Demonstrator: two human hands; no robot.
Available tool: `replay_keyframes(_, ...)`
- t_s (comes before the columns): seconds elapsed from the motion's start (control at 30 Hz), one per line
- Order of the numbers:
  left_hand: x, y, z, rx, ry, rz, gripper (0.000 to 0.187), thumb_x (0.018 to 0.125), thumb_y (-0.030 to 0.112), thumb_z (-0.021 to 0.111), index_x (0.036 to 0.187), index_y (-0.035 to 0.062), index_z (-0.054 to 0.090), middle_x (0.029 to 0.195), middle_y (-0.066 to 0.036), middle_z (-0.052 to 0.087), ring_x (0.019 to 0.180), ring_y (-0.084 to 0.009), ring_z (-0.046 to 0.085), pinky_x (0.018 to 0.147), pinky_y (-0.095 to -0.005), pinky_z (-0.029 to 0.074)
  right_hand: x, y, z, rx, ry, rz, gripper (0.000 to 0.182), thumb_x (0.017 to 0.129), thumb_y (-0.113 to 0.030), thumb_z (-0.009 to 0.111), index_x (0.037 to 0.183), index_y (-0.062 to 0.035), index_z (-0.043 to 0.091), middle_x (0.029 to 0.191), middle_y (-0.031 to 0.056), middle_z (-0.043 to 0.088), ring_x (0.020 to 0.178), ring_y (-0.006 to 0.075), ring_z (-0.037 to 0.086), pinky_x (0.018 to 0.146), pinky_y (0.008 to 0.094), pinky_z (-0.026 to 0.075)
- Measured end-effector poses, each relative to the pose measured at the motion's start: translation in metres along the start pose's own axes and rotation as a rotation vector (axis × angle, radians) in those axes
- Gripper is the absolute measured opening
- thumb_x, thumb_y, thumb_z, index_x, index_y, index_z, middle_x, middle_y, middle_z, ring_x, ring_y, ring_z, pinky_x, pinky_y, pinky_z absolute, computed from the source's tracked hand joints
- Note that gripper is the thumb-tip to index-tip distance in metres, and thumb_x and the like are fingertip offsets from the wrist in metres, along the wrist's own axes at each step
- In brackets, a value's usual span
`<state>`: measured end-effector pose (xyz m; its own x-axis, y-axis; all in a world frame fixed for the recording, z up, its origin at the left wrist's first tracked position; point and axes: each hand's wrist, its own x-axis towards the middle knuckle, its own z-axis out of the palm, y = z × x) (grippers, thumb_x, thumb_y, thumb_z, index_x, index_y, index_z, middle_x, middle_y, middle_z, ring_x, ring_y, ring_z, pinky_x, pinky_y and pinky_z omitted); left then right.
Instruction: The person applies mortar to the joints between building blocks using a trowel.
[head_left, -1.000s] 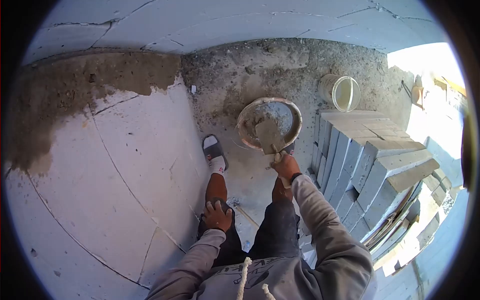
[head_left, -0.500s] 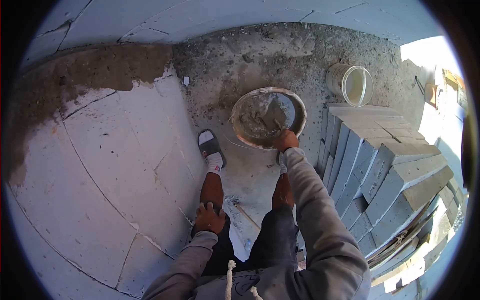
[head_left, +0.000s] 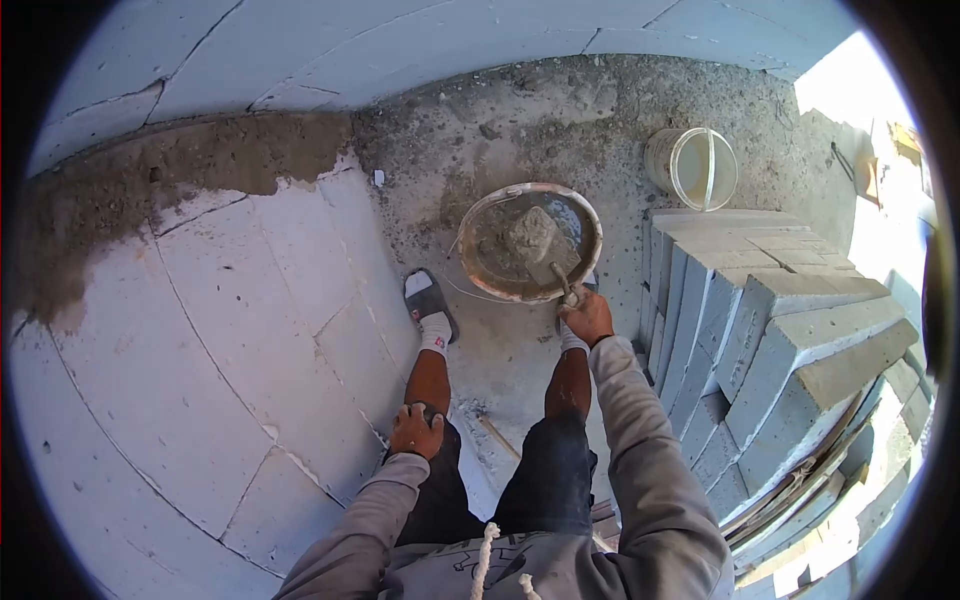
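My right hand [head_left: 588,318] is closed round the handle of a trowel [head_left: 549,270]. A heap of wet grey mortar [head_left: 532,232] sits on the blade, above a round bucket [head_left: 466,262] with more mortar inside. That bucket stands on the floor in front of my feet, its thin wire handle hanging out to the left. My left hand [head_left: 416,432] lies on my left knee with the fingers spread, holding nothing.
A white block wall [head_left: 240,350] rises at left, with grey mortar [head_left: 110,210] spread over its far part. Another block wall [head_left: 420,40] runs across the back. Stacked grey blocks [head_left: 740,300] stand at right, below a white pail [head_left: 665,165] on the rough floor.
My right hand has drawn back slightly toward me. The trowel has come up out of the mortar with a heap on its blade. My left hand stays on the knee.
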<state>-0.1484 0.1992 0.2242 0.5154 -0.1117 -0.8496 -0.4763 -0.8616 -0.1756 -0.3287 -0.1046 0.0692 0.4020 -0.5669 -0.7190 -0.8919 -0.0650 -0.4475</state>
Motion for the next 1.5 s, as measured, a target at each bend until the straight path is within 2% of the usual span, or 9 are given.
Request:
replay_keyframes(0.23, -0.034, 0.007, -0.034, -0.279, 0.036, 0.107, 0.040, 0.088, 0.036, 0.056, 0.117, 0.0075, 0.056, 0.117, -0.019, 0.058, 0.109, -0.0361, 0.057, 0.093, -0.0437, 0.045, -0.083, -0.065, -0.052, 1.084, -0.229, 0.134, 0.031, 0.074, -0.005, 0.059, 0.105, -0.0018, 0.055, 0.075, 0.0020, 0.053, 0.061, 0.0134, 0.055, 0.054, 0.0266, 0.045)
replay_keyframes(0.4, -0.048, 0.011, -0.069, -0.452, 0.062, 0.311, 0.041, 0.090, 0.034, 0.057, 0.117, 0.0035, 0.056, 0.110, -0.019, 0.063, 0.102, -0.0337, 0.061, 0.090, -0.0402, 0.046, -0.139, -0.146, -0.106, 1.383, 0.069, 0.089, 0.032, 0.076, -0.005, 0.057, 0.107, -0.0003, 0.051, 0.080, 0.0056, 0.054, 0.061, 0.0154, 0.056, 0.056, 0.0282, 0.051)
replay_keyframes(0.63, -0.050, -0.046, -0.103, -0.715, -0.022, 0.301, 0.043, 0.089, 0.036, 0.056, 0.114, 0.0021, 0.057, 0.107, -0.018, 0.065, 0.100, -0.0292, 0.064, 0.087, -0.0382, 0.049, -0.101, -0.320, -0.022, 0.447, 0.816, -0.053, 0.049, 0.079, -0.016, 0.068, 0.118, 0.0059, 0.049, 0.104, 0.0270, 0.059, 0.090, 0.0426, 0.061, 0.081, 0.0434, 0.050)
replay_keyframes(0.73, -0.035, -0.093, -0.110, -0.380, -0.029, 0.295, 0.041, 0.088, 0.032, 0.058, 0.114, 0.0006, 0.058, 0.106, -0.021, 0.065, 0.098, -0.0305, 0.064, 0.085, -0.0402, 0.049, -0.112, -0.479, 0.010, 0.288, 0.203, -0.545, 0.036, 0.072, -0.008, 0.060, 0.105, 0.0040, 0.050, 0.101, 0.0247, 0.059, 0.083, 0.0367, 0.062, 0.071, 0.0445, 0.051)
replay_keyframes(0.77, -0.039, -0.109, -0.112, -0.090, 0.337, 0.727, 0.038, 0.087, 0.028, 0.057, 0.111, -0.0014, 0.059, 0.101, -0.020, 0.066, 0.094, -0.0300, 0.065, 0.082, -0.0424, 0.050, -0.155, -0.521, -0.001, 0.278, 0.328, -0.693, 0.039, 0.072, -0.007, 0.060, 0.108, 0.0028, 0.049, 0.097, 0.0221, 0.059, 0.083, 0.0344, 0.062, 0.068, 0.0421, 0.052)
replay_keyframes(0.83, -0.039, -0.110, -0.104, -0.098, 0.289, 0.704, 0.037, 0.087, 0.028, 0.057, 0.111, -0.0003, 0.059, 0.100, -0.019, 0.066, 0.094, -0.0303, 0.064, 0.082, -0.0423, 0.050, -0.222, -0.549, -0.017, 0.462, 0.190, -0.795, 0.043, 0.072, -0.010, 0.061, 0.110, 0.0029, 0.045, 0.094, 0.0212, 0.057, 0.084, 0.0367, 0.062, 0.068, 0.0428, 0.052)
replay_keyframes(1.07, -0.030, -0.074, -0.061, -0.073, -0.020, 0.472, 0.031, 0.090, 0.030, 0.055, 0.110, 0.0072, 0.061, 0.095, -0.013, 0.068, 0.092, -0.0324, 0.064, 0.082, -0.0420, 0.050, -0.172, -0.368, 0.028, 0.329, 0.065, -0.482, 0.048, 0.075, -0.016, 0.062, 0.117, 0.0006, 0.046, 0.103, 0.0236, 0.059, 0.089, 0.0428, 0.061, 0.077, 0.0479, 0.050)
replay_keyframes(1.3, -0.041, -0.012, -0.057, -0.448, -0.248, 0.373, 0.035, 0.092, 0.031, 0.055, 0.110, 0.0023, 0.061, 0.098, -0.018, 0.068, 0.092, -0.0301, 0.065, 0.081, -0.0368, 0.049, -0.034, -0.088, 0.008, 0.096, 0.070, 0.312, 0.048, 0.073, -0.023, 0.061, 0.115, 0.0020, 0.057, 0.100, 0.0282, 0.065, 0.097, 0.0441, 0.061, 0.086, 0.0486, 0.049)
replay_keyframes(1.5, -0.012, -0.018, -0.039, -0.460, -0.257, 0.264, 0.033, 0.090, 0.030, 0.055, 0.109, 0.0045, 0.062, 0.099, -0.017, 0.068, 0.094, -0.0306, 0.065, 0.084, -0.0371, 0.048, 0.039, -0.033, 0.013, 0.020, 0.077, 0.403, 0.041, 0.072, -0.028, 0.064, 0.102, 0.0003, 0.066, 0.103, 0.0278, 0.064, 0.099, 0.0415, 0.061, 0.088, 0.0473, 0.049)
